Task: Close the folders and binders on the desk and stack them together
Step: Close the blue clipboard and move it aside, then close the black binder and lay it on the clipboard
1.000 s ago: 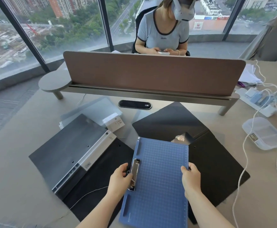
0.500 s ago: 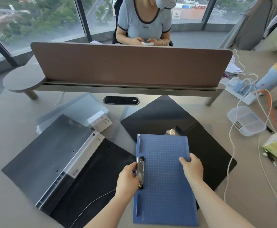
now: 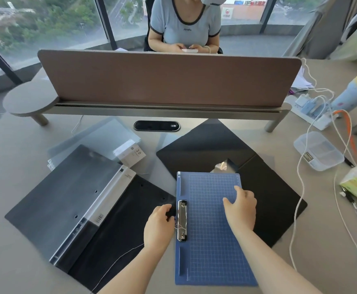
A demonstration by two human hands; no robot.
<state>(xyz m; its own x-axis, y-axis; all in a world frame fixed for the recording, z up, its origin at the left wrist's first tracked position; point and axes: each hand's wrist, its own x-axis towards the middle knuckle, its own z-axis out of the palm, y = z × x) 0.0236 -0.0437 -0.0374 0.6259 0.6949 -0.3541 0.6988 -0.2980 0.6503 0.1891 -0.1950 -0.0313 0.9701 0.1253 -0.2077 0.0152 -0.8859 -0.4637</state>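
Head cam has my left hand (image 3: 159, 221) curled around the left edge of the blue clipboard folder (image 3: 212, 240), fingers pinching at the black tab right beside its metal clip (image 3: 182, 220). My right hand (image 3: 240, 207) lies palm down on the gridded cover, fingers loosely spread and pressing it flat. That folder is closed, sitting on the desk (image 3: 7, 240) close to me, and its right side overlaps a black folder (image 3: 266, 187) that lies open. Just left of it there's a black binder (image 3: 71, 202), also open, with a clear spine strip. Behind the binder is a clear plastic sleeve pack (image 3: 101, 141). A brown divider panel (image 3: 169, 79) runs across the desk further back.
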